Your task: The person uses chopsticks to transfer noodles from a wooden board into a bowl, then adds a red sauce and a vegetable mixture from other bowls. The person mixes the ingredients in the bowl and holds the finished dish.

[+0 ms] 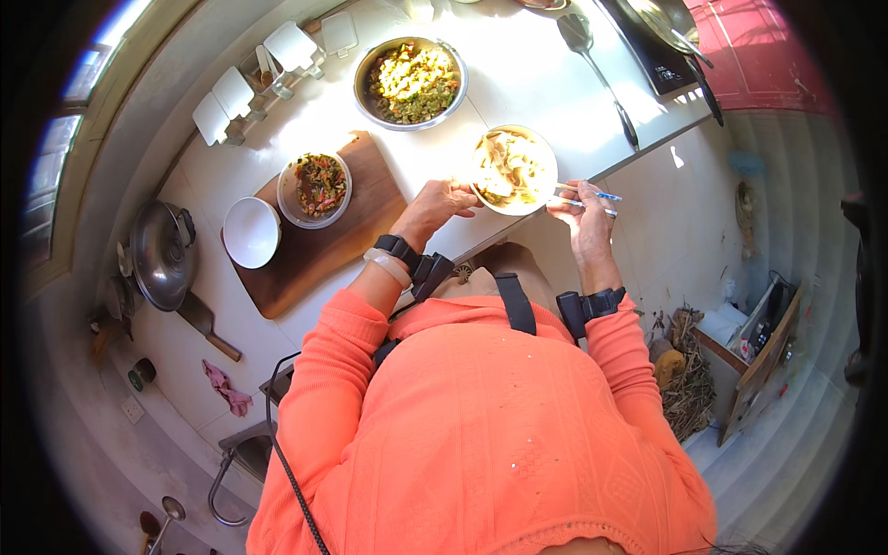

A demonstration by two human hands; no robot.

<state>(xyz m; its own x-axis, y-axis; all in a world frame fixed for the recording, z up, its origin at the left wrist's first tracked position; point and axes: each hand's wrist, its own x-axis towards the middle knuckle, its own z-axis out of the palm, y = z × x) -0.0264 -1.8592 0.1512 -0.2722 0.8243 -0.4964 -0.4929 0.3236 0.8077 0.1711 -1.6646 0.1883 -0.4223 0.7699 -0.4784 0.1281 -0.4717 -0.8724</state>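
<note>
A bowl of pale, noodle-like strips with sauce stands at the counter's front edge. My left hand grips its left rim with the fingertips. On the other side, my right hand holds a pair of chopsticks with blue-and-white ends; their tips are lost in glare by the bowl's right rim. Behind the bowl, to the left, is a metal basin of chopped vegetables, partly sunlit. A smaller bowl of chopped red and green food sits on a wooden cutting board, beside a white bowl.
A long-handled spatula lies at the back right, near a black cooktop with a pan. White lidded containers line the back left. A metal lid, cleaver, pink cloth and faucet are at the left.
</note>
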